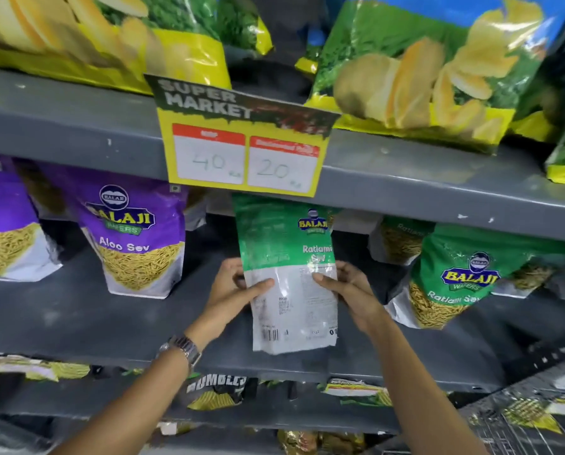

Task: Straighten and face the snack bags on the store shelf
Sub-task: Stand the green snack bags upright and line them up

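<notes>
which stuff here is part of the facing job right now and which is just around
In the job:
- green Ratlami Sev bag, back side showing, held in both hands
- left hand and right hand, one on each side edge
- middle shelf

Just around:
- purple Aloo Sev bag
- price sign
- chip bags above
- wristwatch

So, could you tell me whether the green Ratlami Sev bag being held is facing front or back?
Back outward: the held green bag shows a barcode and fine print, held by both hands.
</notes>
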A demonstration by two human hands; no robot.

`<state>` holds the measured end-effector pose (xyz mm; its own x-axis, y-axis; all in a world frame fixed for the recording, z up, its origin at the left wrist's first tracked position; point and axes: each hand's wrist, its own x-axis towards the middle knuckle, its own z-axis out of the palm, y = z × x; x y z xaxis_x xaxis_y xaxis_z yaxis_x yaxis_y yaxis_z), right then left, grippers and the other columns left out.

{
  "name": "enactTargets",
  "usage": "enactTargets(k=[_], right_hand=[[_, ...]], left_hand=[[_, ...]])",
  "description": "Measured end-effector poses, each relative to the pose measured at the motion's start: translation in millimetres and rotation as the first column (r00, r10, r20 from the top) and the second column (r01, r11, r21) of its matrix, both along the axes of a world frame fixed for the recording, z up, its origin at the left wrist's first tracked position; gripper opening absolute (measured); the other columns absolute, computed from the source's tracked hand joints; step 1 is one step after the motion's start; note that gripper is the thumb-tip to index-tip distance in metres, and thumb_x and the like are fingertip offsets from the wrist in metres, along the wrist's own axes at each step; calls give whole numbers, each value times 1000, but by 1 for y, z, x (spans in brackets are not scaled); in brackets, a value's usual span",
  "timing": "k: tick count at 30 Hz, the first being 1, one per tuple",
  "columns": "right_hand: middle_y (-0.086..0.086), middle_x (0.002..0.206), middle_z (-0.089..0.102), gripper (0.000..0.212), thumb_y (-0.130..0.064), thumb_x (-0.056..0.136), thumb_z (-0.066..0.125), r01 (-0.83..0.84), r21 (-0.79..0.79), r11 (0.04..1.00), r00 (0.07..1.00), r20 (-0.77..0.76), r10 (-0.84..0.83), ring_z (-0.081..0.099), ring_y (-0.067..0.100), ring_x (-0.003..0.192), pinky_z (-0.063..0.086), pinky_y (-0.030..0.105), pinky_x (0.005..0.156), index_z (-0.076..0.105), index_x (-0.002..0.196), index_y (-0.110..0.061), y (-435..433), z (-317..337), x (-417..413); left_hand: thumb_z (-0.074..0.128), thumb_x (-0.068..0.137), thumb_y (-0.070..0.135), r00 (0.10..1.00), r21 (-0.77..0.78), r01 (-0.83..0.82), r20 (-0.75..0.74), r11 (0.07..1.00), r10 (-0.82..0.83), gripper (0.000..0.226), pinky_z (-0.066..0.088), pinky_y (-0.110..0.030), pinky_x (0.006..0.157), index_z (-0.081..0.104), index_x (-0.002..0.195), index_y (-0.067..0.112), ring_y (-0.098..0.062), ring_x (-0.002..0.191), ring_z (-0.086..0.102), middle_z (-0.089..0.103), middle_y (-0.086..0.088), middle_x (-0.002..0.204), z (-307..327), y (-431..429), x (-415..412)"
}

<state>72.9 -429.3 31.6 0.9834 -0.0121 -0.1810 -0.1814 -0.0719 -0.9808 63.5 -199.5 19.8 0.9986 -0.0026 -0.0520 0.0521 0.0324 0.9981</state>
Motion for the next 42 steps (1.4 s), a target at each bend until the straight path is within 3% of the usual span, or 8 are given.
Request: enactTargets(k=[3,8,16,21,29,36,39,42], right_hand=[[10,96,67,52,3,67,77,105,30,994,987,123,-108,64,20,81,52,20,58,51,111,-3,-11,10,11],[4,91,74,57,9,62,76,114,72,991,961,243,-128,70,14,83,56,24,71,53,114,5,-27,17,21],[14,113,67,77,-27,50,89,29,185,982,959,271,-79,64,26,107,51,37,95,56,116,-5,-24,41,30],[14,107,71,65,-19,56,87,13,129,992,948,314,-53,67,28,102,53,40,90,57,110,1,-19,49,28],[1,95,69,42,9,66,75,151,67,986,886,433,-165,70,3,81,55,18,69,58,98,-11,-2,55,-5],[17,109,67,47,-3,64,81,113,46,993,912,391,-122,68,25,99,57,36,81,55,104,-7,9,44,-35],[4,97,69,46,-20,60,83,-10,75,997,933,360,-17,67,14,92,56,25,75,56,96,-9,1,46,-46],[-1,89,73,30,-10,70,73,45,104,994,928,365,-80,68,7,85,54,19,72,56,95,-9,-10,51,-36]], left_hand=[[81,66,13,984,115,26,174,993,-46,50,53,-27,76,45,96,32,-12,90,63,58,12,103,12,-11,22],[79,67,6,966,228,-32,259,973,-29,53,54,-30,78,42,104,15,-15,91,63,57,16,98,5,-24,44],[80,67,8,934,100,-238,295,966,200,81,37,3,82,34,134,10,-13,114,49,45,-2,130,-10,-33,25],[82,65,13,933,70,-266,271,962,238,72,47,-11,69,38,121,20,-17,96,53,49,-8,115,-18,-79,-19],[88,52,36,955,119,-133,282,984,95,111,35,-29,104,18,138,31,-5,122,32,30,9,128,-25,-99,-33],[89,40,52,963,160,24,262,987,-66,122,42,-45,105,22,139,31,-17,133,39,39,6,142,-19,-109,-7],[88,38,54,980,135,-14,200,991,-13,112,54,-36,89,32,133,34,-15,119,54,54,4,130,-18,-110,1],[88,47,38,975,157,-58,223,986,22,98,45,-28,97,39,131,26,-7,115,53,50,6,129,-21,-103,7]])
